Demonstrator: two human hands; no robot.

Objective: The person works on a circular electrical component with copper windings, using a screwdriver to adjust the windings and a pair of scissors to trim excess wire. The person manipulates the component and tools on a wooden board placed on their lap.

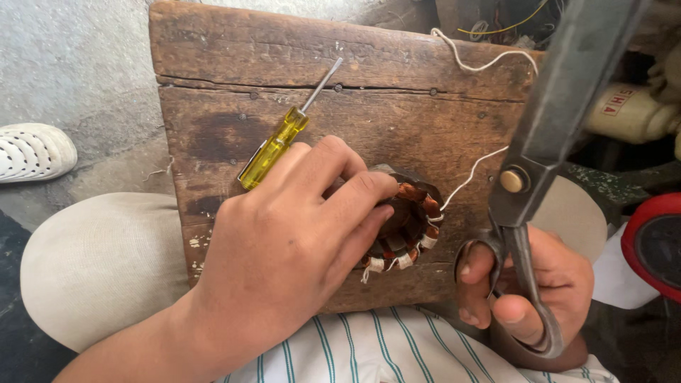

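Observation:
My left hand [284, 248] rests over a round motor stator [415, 220] with copper windings and white ties, fingers curled on its rim. The stator sits on a worn wooden board [369, 92] across my lap. My right hand [528, 287] grips the handles of large dark metal scissors [546, 135], blades pointing up and away to the upper right. A white string [472, 174] runs from the stator toward the scissors and on across the board's far edge.
A yellow-handled screwdriver [280, 142] lies on the board just beyond my left hand. A white shoe [32, 152] sits on the concrete floor at left. A red round object [656, 241] and cream-coloured cylinder [628, 113] lie at right.

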